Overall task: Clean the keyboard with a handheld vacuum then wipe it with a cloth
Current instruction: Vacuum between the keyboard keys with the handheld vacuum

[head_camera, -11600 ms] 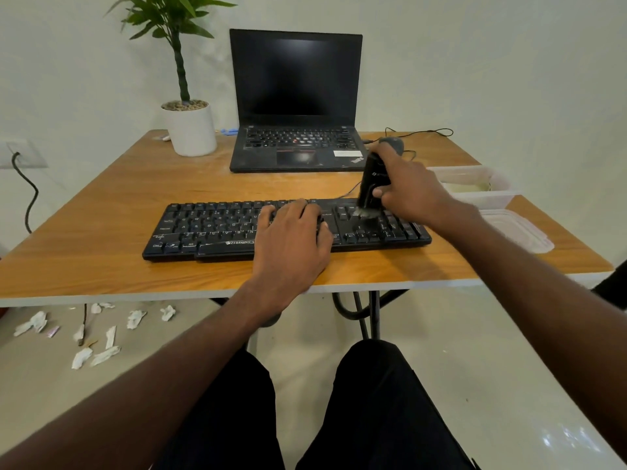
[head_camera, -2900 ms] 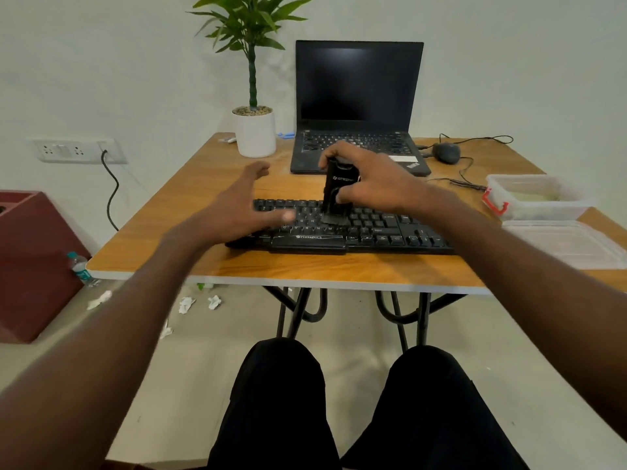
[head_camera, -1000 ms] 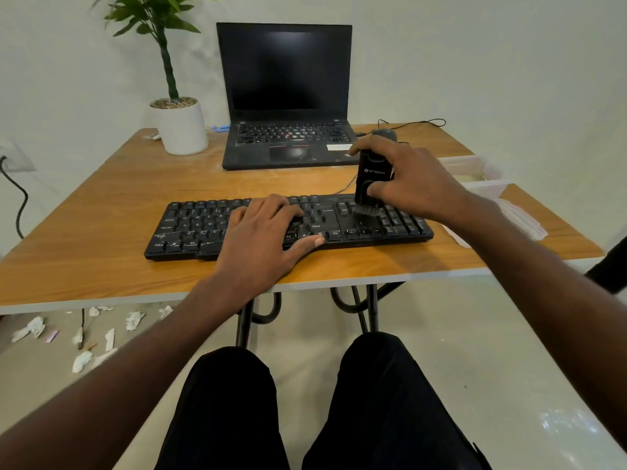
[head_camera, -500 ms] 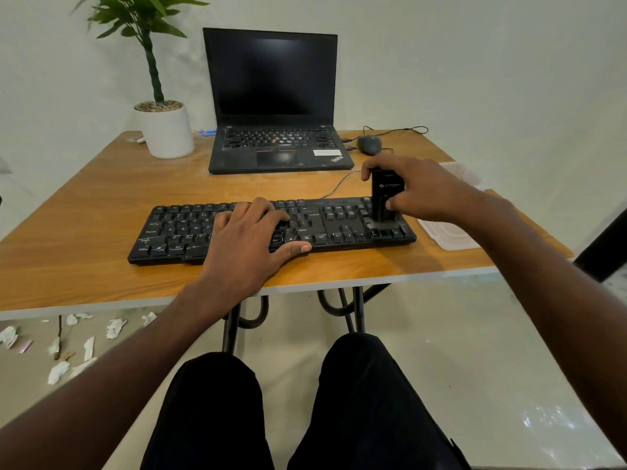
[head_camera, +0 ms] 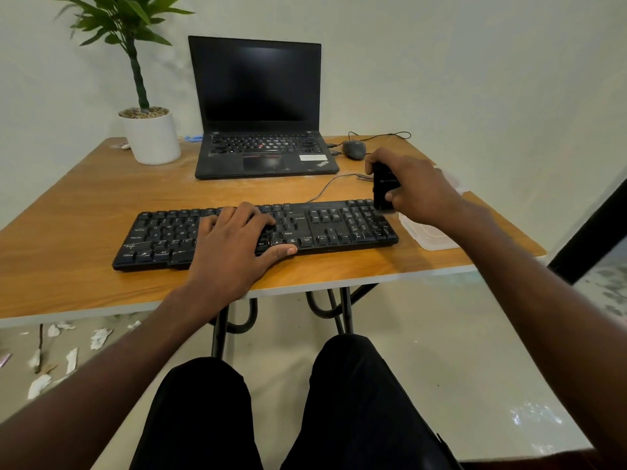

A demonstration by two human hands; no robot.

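Wooden table (head_camera: 84, 212), black keyboard (head_camera: 339, 225).

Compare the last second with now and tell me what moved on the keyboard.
The right hand, gripping the handheld vacuum, carried it rightward along the keyboard, from the keys just left of the number pad to the pad's top right corner. The left hand stayed flat on the middle keys, holding the keyboard down. The keyboard, laptop and mouse kept their places on the table.
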